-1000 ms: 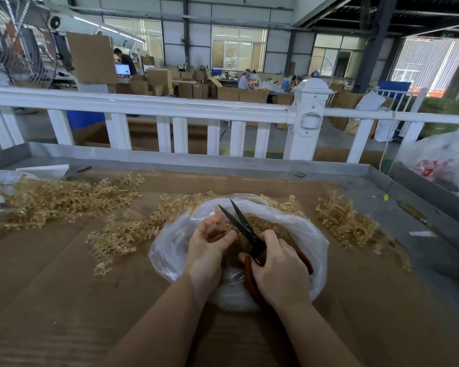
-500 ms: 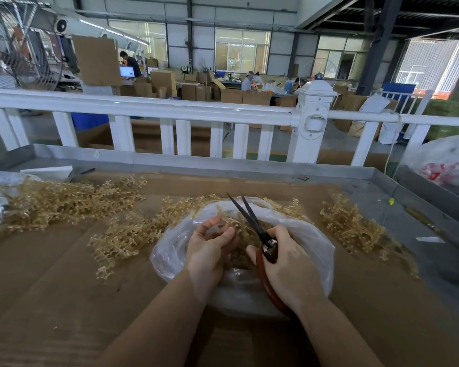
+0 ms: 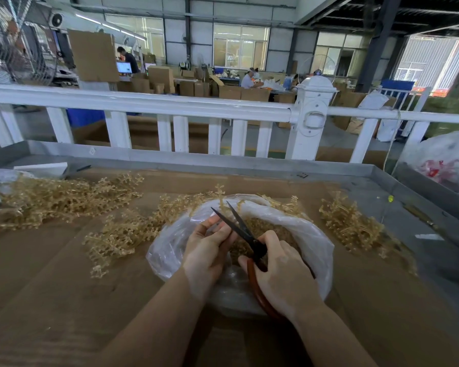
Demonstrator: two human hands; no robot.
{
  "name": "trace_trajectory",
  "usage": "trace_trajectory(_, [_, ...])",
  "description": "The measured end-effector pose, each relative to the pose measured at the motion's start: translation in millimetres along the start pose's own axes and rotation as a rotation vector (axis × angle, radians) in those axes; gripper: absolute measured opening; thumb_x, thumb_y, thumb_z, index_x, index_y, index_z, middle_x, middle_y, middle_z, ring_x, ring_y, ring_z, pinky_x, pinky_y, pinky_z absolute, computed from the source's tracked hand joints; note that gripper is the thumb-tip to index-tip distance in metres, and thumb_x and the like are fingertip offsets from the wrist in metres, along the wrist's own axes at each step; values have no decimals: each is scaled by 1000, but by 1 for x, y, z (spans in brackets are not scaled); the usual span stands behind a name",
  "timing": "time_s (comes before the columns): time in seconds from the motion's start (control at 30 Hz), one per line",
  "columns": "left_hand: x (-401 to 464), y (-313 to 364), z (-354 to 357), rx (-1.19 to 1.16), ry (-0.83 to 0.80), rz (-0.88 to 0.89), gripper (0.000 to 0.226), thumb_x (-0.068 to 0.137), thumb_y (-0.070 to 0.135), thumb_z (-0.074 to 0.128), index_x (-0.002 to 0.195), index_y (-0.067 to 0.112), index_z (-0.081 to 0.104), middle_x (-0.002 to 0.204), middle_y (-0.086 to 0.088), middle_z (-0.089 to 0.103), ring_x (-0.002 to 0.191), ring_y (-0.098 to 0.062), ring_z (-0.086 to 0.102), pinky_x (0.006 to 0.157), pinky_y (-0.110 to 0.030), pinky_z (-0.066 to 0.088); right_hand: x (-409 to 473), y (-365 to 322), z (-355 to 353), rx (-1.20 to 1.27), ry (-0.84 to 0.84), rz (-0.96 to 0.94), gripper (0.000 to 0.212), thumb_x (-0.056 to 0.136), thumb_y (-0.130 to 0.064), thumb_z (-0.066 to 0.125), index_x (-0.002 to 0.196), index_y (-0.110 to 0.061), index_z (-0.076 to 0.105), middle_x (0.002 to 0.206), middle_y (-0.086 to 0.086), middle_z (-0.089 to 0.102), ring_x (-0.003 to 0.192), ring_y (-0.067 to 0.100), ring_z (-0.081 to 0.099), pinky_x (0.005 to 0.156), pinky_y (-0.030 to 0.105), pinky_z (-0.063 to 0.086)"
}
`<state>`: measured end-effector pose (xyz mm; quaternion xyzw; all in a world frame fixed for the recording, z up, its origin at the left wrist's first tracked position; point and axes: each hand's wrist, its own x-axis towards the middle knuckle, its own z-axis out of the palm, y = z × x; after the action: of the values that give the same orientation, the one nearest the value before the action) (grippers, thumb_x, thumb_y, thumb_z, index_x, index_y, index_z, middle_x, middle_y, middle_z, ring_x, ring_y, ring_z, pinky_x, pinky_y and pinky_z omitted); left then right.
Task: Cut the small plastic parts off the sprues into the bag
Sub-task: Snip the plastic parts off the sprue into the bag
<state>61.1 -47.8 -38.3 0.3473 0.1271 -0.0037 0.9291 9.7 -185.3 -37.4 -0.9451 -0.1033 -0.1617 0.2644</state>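
Note:
A clear plastic bag (image 3: 313, 245) lies open on the cardboard-covered table (image 3: 51, 300), with a heap of small tan cut parts (image 3: 265, 229) inside. My right hand (image 3: 281, 274) grips the red handles of black-bladed scissors (image 3: 239, 226), whose blades stand apart over the bag's mouth. My left hand (image 3: 210, 247) is curled just left of the blades above the bag; what it pinches is hidden by the fingers. Tan sprues lie in piles: one far left (image 3: 64, 197), one beside the bag (image 3: 127, 231), one to the right (image 3: 353, 223).
A raised metal rim (image 3: 223, 161) edges the table, with a white fence (image 3: 170, 104) behind it. A full plastic sack (image 3: 445, 160) sits at the far right. A white flat piece (image 3: 43, 168) lies at the back left. People work among cardboard boxes in the background.
The scissors swung slightly and the blades stayed apart; my right hand shifted a little on the handles. My left hand kept close to the blades over the bag.

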Motion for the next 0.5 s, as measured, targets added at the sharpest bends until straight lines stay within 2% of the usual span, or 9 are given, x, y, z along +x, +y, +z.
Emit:
trace_trajectory(0.2, [2,-6,-2,12,-36,12,26,88,-15,50,102,5,56,92,-13,68,76,-18,70,58,-21,57,3,-1,1,17,3,-5,31,87,-56,50,101,-30,40,95,-8,54,92,10,52,78,24,44])
trace_trajectory(0.3, [2,-7,-2,19,-38,18,24,87,-15,50,99,6,57,89,-12,67,71,-16,70,57,-21,57,3,0,2,0,2,-16,32,88,-56,49,103,-29,40,96,-7,55,92,11,54,78,25,45])
trace_trajectory(0.5, [4,-8,-4,11,-26,31,24,87,-15,51,98,5,58,90,-13,67,76,-19,69,58,-23,57,4,0,5,-36,23,-35,34,88,-57,48,106,-30,38,98,-7,54,94,11,52,79,24,45])
